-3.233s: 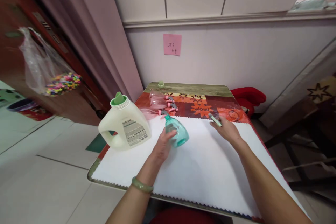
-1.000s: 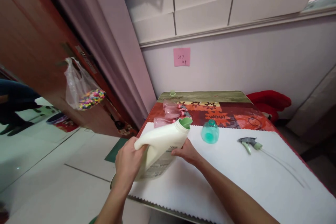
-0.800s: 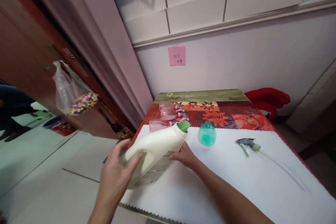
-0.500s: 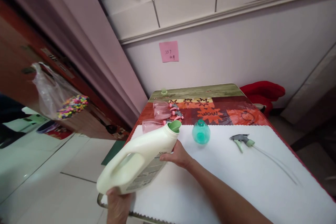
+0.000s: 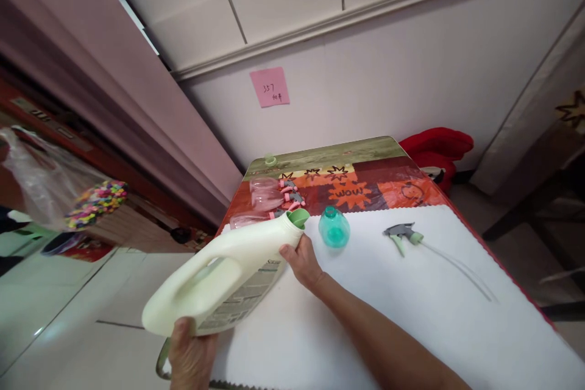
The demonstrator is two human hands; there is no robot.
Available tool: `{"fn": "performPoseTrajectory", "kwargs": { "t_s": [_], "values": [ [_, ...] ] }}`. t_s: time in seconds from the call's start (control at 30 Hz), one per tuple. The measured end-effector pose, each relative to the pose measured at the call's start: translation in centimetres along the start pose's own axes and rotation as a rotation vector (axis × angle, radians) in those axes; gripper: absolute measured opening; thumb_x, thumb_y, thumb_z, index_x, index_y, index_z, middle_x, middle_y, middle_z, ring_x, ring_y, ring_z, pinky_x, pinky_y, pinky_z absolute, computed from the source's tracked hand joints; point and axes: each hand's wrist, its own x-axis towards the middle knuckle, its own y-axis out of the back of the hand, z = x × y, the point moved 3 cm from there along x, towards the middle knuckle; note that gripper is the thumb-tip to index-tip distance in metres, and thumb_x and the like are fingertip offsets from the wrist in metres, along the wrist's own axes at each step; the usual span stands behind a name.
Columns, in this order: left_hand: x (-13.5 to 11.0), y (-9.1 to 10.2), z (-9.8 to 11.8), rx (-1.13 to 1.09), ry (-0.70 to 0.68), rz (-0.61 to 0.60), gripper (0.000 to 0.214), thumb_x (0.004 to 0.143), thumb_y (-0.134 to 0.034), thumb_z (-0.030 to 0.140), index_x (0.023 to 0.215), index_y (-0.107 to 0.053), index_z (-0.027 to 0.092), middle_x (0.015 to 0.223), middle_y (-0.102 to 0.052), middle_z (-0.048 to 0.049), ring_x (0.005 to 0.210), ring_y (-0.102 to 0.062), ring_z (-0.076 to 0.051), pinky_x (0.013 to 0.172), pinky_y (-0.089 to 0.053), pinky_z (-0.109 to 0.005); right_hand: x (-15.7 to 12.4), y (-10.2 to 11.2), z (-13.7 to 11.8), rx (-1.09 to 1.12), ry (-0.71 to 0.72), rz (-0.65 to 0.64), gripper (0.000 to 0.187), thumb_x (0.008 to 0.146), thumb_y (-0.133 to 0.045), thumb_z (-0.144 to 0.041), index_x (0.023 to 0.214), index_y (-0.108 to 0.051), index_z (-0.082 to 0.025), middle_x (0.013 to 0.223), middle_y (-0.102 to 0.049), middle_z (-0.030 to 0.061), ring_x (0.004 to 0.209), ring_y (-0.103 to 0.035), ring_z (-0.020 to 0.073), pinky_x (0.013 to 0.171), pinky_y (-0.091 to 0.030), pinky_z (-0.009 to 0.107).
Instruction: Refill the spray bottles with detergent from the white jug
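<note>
Jug (image 5: pixel 228 271) tilted, spout toward teal bottle (image 5: pixel 334 228); left hand (image 5: pixel 192 358) grips base, right hand (image 5: pixel 302 261) grips neck.

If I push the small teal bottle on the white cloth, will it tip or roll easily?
Probably yes: the teal bottle looks empty and see-through, so it is likely light. Its round body would likely roll once tipped.

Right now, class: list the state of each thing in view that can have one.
Detergent jug: tilted, spout uncapped, held in both hands.
Left hand: shut on the jug's base.
Right hand: gripping near the jug's neck.
Teal spray bottle: upright, neck open.
Trigger sprayer: detached, lying on the white cloth.
Pink spray bottles: lying down, sprayers fitted.
</note>
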Motion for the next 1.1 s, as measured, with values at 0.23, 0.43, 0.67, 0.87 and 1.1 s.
{"fn": "performPoseTrajectory", "kwargs": {
  "t_s": [0.23,0.43,0.67,0.87,1.1],
  "values": [
    [0.4,-2.2,1.8,0.017,-0.055,-0.009,0.072,0.055,-0.082,0.043,0.125,-0.065,0.033,0.123,-0.074,0.0005,0.133,-0.056,-0.038,0.113,-0.046,-0.056,0.4,0.6,-1.4,0.025,0.021,0.154,0.049,0.086,-0.061,-0.062,0.095,-0.068,-0.015,0.081,-0.071,0.0084,0.076,-0.065,0.0221,0.076,-0.059,0.033],
    [0.4,-3.9,3.2,0.085,-0.13,-0.061,0.068,0.058,-0.078,0.041,0.124,-0.064,0.033,0.118,-0.075,0.001,0.124,-0.062,-0.036,0.108,-0.05,-0.055,0.5,1.0,-0.5,0.049,-0.03,0.196,0.048,0.087,-0.063,-0.057,0.103,-0.069,-0.013,0.089,-0.073,0.0098,0.088,-0.068,0.0237,0.079,-0.058,0.031],
    [1.2,-4.4,3.3,0.174,-0.15,-0.078,0.067,0.056,-0.077,0.044,0.121,-0.065,0.031,0.116,-0.074,-0.0017,0.123,-0.061,-0.038,0.106,-0.051,-0.056,0.6,1.2,-0.3,0.059,-0.046,0.245,0.047,0.089,-0.061,-0.053,0.112,-0.069,-0.011,0.1,-0.075,0.0107,0.098,-0.069,0.0246,0.088,-0.056,0.032],
    [1.6,-4.6,3.4,0.162,-0.156,-0.041,0.063,0.051,-0.079,0.04,0.112,-0.068,0.03,0.117,-0.074,-0.0004,0.131,-0.055,-0.038,0.115,-0.043,-0.056,0.6,1.0,-0.7,0.072,-0.013,0.309,0.048,0.089,-0.06,-0.052,0.116,-0.069,-0.013,0.105,-0.075,0.0105,0.103,-0.067,0.0249,0.092,-0.054,0.033],
    [1.9,-5.0,3.8,0.15,-0.195,-0.064,0.072,0.045,-0.083,0.04,0.114,-0.067,0.032,0.118,-0.074,0.0004,0.127,-0.058,-0.037,0.111,-0.046,-0.056,0.5,1.1,-0.1,0.141,0.0,0.332,0.05,0.09,-0.058,-0.05,0.123,-0.066,-0.013,0.104,-0.075,0.0101,0.099,-0.068,0.0248,0.091,-0.054,0.035]
  ]
}}
